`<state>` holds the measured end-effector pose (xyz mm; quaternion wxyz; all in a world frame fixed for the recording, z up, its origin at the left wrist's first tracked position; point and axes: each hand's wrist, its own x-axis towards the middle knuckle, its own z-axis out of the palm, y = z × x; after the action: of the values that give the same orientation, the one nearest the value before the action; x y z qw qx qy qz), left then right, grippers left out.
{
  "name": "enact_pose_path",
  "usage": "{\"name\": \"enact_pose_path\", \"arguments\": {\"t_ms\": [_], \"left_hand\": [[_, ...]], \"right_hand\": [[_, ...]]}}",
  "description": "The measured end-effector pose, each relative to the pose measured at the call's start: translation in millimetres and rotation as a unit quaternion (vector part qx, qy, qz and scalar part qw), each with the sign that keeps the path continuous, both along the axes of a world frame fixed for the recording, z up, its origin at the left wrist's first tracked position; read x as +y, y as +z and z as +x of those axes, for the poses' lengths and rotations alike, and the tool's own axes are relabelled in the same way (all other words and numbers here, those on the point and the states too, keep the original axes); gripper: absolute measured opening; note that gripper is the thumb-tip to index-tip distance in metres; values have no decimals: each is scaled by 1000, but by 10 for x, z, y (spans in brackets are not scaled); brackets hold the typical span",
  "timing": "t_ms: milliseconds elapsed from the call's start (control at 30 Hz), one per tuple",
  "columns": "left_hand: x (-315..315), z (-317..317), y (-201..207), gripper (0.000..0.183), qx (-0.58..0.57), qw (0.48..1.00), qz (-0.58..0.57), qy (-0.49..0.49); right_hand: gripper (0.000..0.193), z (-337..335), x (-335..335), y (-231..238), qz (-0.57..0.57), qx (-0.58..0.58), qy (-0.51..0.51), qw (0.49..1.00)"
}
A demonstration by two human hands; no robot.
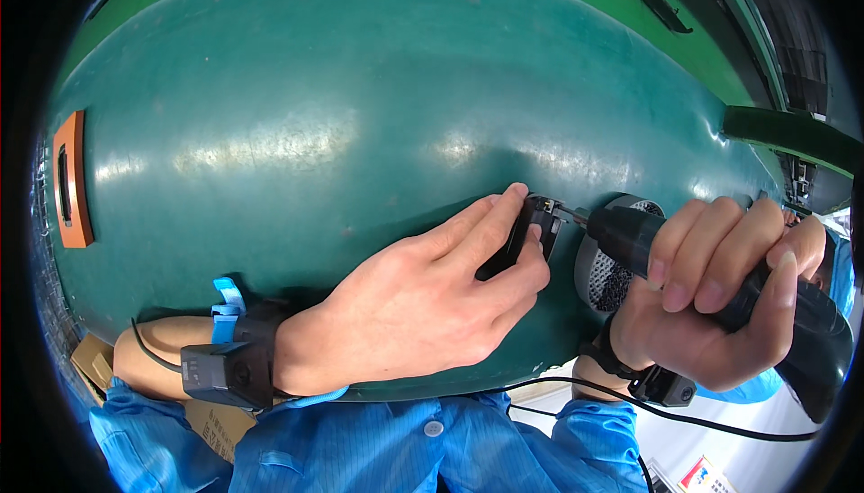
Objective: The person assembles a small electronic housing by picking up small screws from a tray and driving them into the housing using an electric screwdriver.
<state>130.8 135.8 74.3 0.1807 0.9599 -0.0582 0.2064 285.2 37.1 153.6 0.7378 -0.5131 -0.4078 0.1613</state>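
My left hand [423, 295] grips a small black rectangular plastic part [515, 239] between fingers and thumb, steadying it on the green table. Silvery metal bits show at the part's far right end. Wrapped in my right hand [720, 268] is a black electric screwdriver [623, 236], tilted sideways with its bit pointing left. The bit's tip meets, or comes very close to, the metal end of the part; actual contact is hard to make out. Behind the screwdriver's nose stands a round grey dish [598, 270] with many small dark pieces, perhaps screws, partly covered by the tool.
An orange block with a dark slot [74, 180] lies at the table's far left. Another slim black part [663, 7] rests on the lighter green strip at the far right. A dark green raised edge [792, 137] juts in at right. A black cable [720, 425] runs below my right wrist.
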Motion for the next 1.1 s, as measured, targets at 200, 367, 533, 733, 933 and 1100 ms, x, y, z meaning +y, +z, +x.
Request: {"name": "enact_pose_path", "arguments": {"t_ms": [200,367,533,733,933,1100], "left_hand": [[14,-16,-10,31,-6,1000,3,5],[6,50,5,29,1,1000,7,0],[18,59,40,28,-1,1000,-14,-11],[129,58,108,42,46,997,-35,-57],[157,101,109,52,44,996,-23,-76],[143,118,104,53,41,996,-25,-70]], "right_hand": [[15,-5,33,-51,-6,-16,32,999],[16,99,13,-75,-6,-6,67,998],[15,151,-89,5,16,-3,14,1000],[13,345,-563,181,53,12,-54,997],[16,443,-610,-7,27,-16,-29,999],[18,490,-621,-27,23,6,25,999]]}}
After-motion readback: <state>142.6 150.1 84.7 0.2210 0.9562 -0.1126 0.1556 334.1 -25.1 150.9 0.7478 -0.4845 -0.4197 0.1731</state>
